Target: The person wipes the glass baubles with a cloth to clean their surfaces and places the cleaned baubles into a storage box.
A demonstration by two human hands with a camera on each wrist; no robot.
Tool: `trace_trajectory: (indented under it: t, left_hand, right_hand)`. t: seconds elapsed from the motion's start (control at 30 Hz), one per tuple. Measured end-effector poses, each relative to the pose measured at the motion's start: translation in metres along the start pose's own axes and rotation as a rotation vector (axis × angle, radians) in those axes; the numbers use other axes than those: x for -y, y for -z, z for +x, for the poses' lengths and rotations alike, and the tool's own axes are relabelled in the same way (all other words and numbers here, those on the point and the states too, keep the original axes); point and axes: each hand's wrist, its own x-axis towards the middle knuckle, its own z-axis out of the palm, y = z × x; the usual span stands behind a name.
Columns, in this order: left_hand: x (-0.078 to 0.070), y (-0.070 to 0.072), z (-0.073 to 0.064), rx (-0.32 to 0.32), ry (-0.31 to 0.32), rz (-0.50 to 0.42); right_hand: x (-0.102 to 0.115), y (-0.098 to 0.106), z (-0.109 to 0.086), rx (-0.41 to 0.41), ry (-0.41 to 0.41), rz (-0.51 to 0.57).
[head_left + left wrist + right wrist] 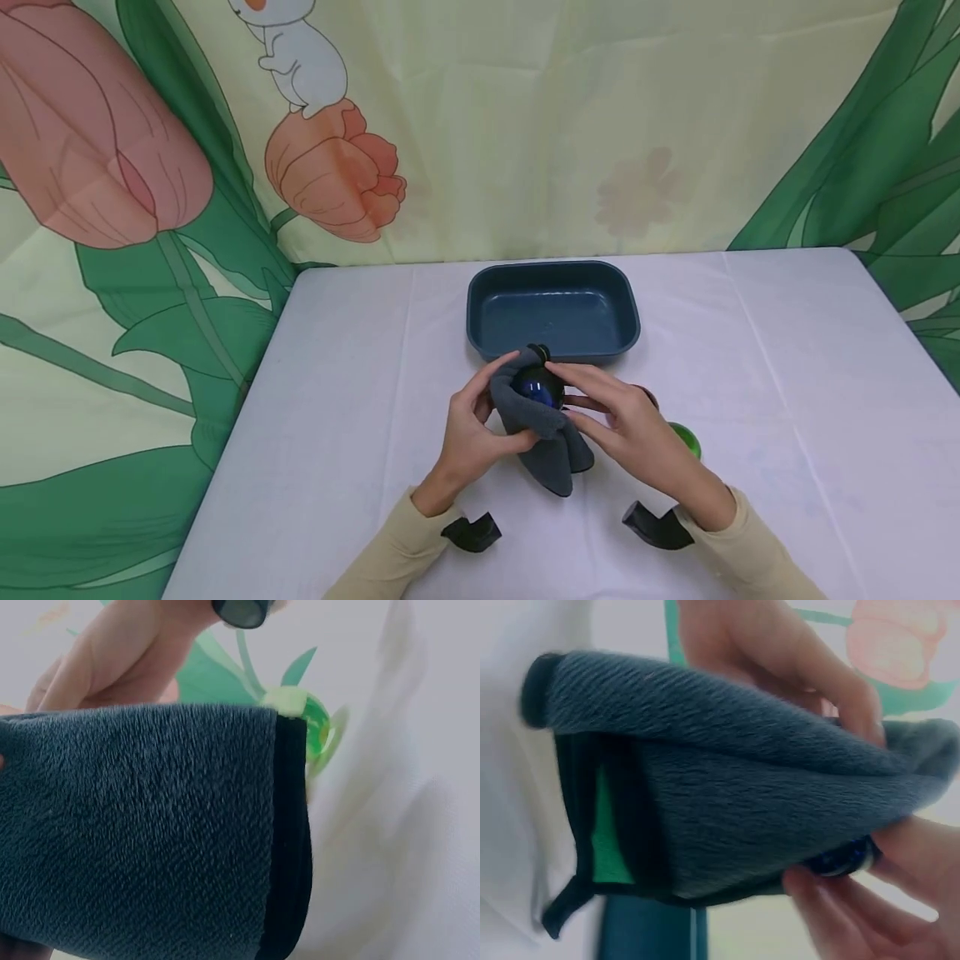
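In the head view, my left hand (472, 429) grips a dark grey-blue cloth (551, 467), which wraps round one side of a shiny dark blue ball (542, 386). My right hand (637, 425) pinches the ball from the other side, its fingertips at the upper edge and near the cloth. Folds of the cloth hang below both hands. In the right wrist view, the cloth (735, 802) covers most of the ball (844, 859), with right fingers (810, 896) against the part that shows. The cloth (142, 825) fills much of the left wrist view.
Just beyond the hands stands a dark blue rectangular basin (555, 312). A green shiny round object (686, 439) lies behind the right wrist, with a reddish-brown rounded thing (647, 395) mostly hidden beside it. A white cloth (337, 400) covers the table; a printed curtain (525, 150) hangs behind.
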Motion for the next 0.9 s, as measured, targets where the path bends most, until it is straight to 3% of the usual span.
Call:
trace_trajectory:
  t: [0.23, 0.7, 0.9]
  left_hand:
    - [0.0003, -0.0023, 0.0001, -0.014, 0.002, -0.010]
    - [-0.0031, -0.0070, 0.0029, 0.003, 0.009, -0.036]
    - [-0.0033, -0.0050, 0.0009, 0.019, 0.031, -0.029]
  right_hand:
    - [0.0041, 0.0046, -0.0004, -0.036, 0.016, -0.153]
    - [-0.0040, 0.0049, -0.0012, -0.093, 0.210, -0.213]
    - [-0.0040, 0.0061, -0.0027, -0.069, 0.191, -0.225]
